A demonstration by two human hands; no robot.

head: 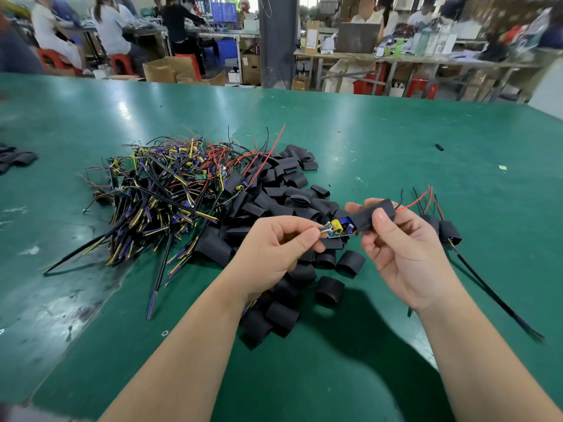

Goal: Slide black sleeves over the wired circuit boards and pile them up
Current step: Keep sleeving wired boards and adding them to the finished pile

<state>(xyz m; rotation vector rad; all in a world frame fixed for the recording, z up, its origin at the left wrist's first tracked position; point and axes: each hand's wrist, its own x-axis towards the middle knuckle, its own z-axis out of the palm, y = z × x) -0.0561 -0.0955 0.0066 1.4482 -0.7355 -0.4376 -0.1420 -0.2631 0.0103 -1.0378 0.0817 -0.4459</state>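
My left hand (275, 251) pinches the wire end of a small circuit board (336, 228) with a yellow part on it. My right hand (396, 248) grips a black sleeve (373, 214) that covers the board's far half; red and black leads stick out of the sleeve's right end. A heap of loose black sleeves (274, 205) lies under and behind my hands. Left of it sits a tangle of bare wired boards (164, 190). To the right, a few sleeved boards (444, 231) lie together with long black cables trailing toward me.
The green table (396, 141) stretches far back and to the right. More black sleeves (15, 159) lie at the left edge, and a small black scrap (439, 147) at the far right. Beyond the table, people sit at other benches among cardboard boxes.
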